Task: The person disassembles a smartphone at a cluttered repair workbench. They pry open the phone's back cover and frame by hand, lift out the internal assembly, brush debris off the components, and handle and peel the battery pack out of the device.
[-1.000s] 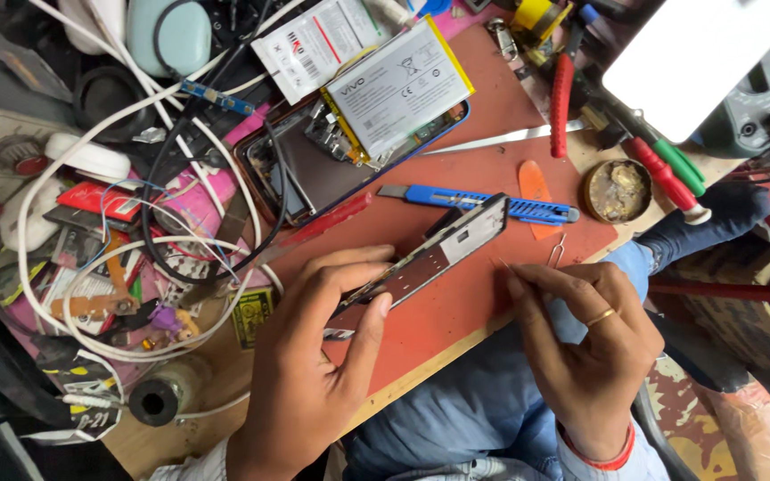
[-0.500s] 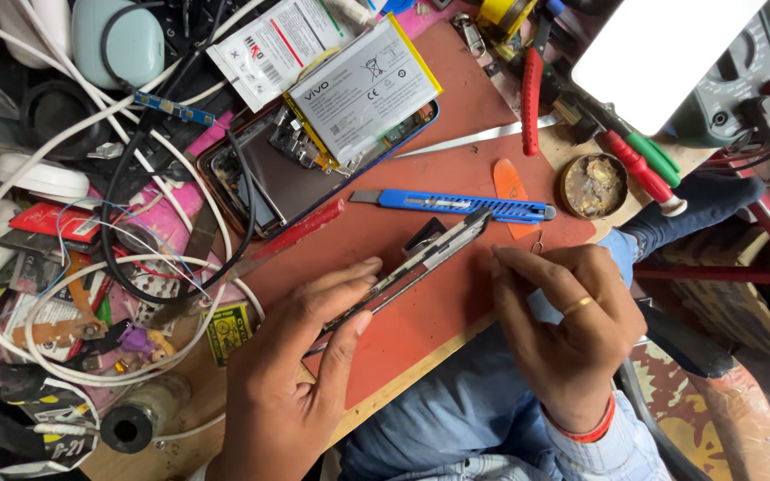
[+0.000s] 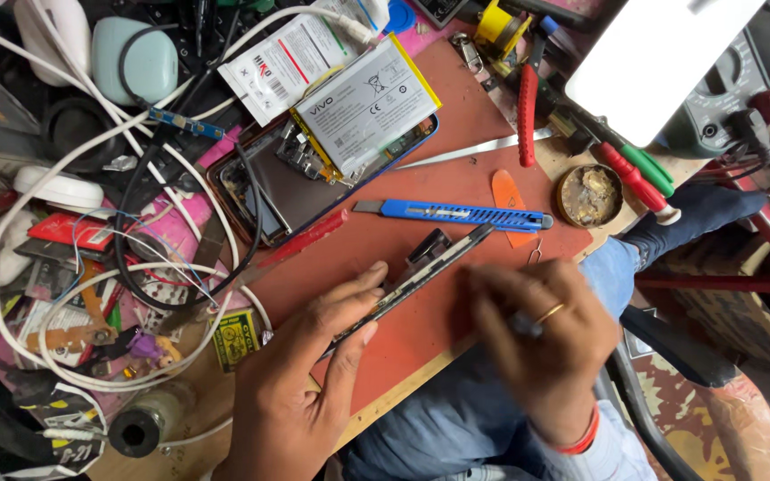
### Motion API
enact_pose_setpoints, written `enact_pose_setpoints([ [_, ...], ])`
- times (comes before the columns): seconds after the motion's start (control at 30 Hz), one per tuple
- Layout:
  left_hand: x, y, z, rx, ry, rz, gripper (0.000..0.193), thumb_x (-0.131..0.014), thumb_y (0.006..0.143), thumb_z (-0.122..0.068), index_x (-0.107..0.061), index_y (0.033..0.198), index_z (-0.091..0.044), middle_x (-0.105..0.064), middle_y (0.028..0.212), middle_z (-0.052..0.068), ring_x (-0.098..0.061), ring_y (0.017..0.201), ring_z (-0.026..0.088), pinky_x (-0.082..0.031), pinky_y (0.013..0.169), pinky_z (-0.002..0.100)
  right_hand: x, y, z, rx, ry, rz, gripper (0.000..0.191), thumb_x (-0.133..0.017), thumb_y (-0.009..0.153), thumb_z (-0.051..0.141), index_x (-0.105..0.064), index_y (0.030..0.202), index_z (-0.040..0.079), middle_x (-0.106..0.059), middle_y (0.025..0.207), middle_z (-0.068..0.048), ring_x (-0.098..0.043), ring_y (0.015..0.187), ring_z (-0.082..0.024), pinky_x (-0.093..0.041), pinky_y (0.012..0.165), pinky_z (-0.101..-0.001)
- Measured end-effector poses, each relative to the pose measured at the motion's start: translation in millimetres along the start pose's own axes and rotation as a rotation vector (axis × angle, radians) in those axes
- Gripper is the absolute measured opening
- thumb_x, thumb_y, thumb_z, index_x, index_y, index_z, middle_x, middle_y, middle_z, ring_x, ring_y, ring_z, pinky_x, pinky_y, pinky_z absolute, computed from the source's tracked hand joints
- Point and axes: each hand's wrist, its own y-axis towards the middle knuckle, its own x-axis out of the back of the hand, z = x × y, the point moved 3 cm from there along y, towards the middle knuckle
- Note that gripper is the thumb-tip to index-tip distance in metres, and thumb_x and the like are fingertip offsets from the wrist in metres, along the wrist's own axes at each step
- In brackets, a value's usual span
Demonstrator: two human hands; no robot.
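gripping a thin, flat phone frame (image 3: 412, 278) edge-on — left hand (image 3: 300, 392) fingers (image 3: 349, 289).

Head-worn camera looks steeply down, close over the workbench (image 3: 421, 294).

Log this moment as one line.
left hand: holds phone frame on edge | right hand: blurred, at frame | surface: red mat

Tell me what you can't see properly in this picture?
Head view, the only one:
- Right hand: blurred by motion, so whatever its fingers pinch can't be made out.
- Phone frame: held on edge by the left hand, so its face is hidden.
- Open phone: partly covered by the battery.
- White lamp: cut off by the top edge.
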Motion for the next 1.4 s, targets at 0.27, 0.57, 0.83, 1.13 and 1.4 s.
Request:
enact_pose_setpoints([
  [0.27, -1.1, -0.6, 2.9, 0.048, -0.056, 0.001, 0.028, -0.064, 0.096, 0.003, -0.063, 0.124, -0.002, -0.071, 0.132, 0.013, -0.074, 0.121, 0.024, -0.062, 0.09, 0.029, -2.9, 0.9, 9.4, 0.066, 0.007, 0.061, 0.033, -0.082, 0.073, 0.001, -0.077, 0.104, 0.008, -0.059, 0.079, -0.006, -0.057, 0.067, -0.018, -0.044, 0.062, -0.0306],
  [0.57, -0.3, 2.2, 3.6, 0.009, -0.021, -0.007, 0.027, -0.065, 0.097, 0.001, -0.064, 0.124, -0.002, -0.072, 0.131, 0.014, -0.074, 0.121, 0.026, -0.062, 0.09, 0.031, 1.9, -1.1, -10.3, 0.039, 0.02, 0.014, 0.029, -0.08, 0.076, -0.002, -0.075, 0.104, 0.005, -0.058, 0.08, -0.007, -0.06, 0.073, -0.017, -0.046, 0.067, -0.0284],
  [0.83, -0.1, -0.4, 3.5, -0.001, -0.001, -0.005, 0.026, -0.064, 0.097, 0.001, -0.064, 0.123, -0.002, -0.071, 0.131, 0.015, -0.073, 0.122, 0.027, -0.061, 0.094, 0.034, 2.0, 2.7, -13.7, -0.004, 0.004, -0.015, 0.022, -0.081, 0.081, -0.004, -0.075, 0.102, 0.001, -0.057, 0.075, -0.005, -0.055, 0.066, -0.013, -0.041, 0.061, -0.0274],
  [1.13, -0.6, 0.2, 3.7, 0.003, 0.023, -0.001, 0.026, -0.064, 0.097, 0.001, -0.064, 0.123, -0.002, -0.072, 0.13, 0.014, -0.073, 0.122, 0.027, -0.061, 0.094, 0.034, 0.2, 2.5, -15.8, 0.003, 0.006, -0.04, 0.022, -0.081, 0.083, -0.003, -0.075, 0.103, 0.001, -0.056, 0.078, -0.005, -0.054, 0.066, -0.011, -0.041, 0.06, -0.0244],
  [1.4, -0.4, -0.5, 4.3, -0.011, 0.026, -0.011, 0.026, -0.064, 0.097, 0.001, -0.064, 0.123, -0.001, -0.071, 0.13, 0.015, -0.073, 0.122, 0.028, -0.061, 0.096, 0.035, -0.3, 1.3, -17.1, -0.033, 0.04, -0.062, 0.021, -0.082, 0.08, -0.005, -0.075, 0.1, -0.001, -0.057, 0.075, -0.004, -0.051, 0.063, -0.009, -0.037, 0.057, -0.025],
])
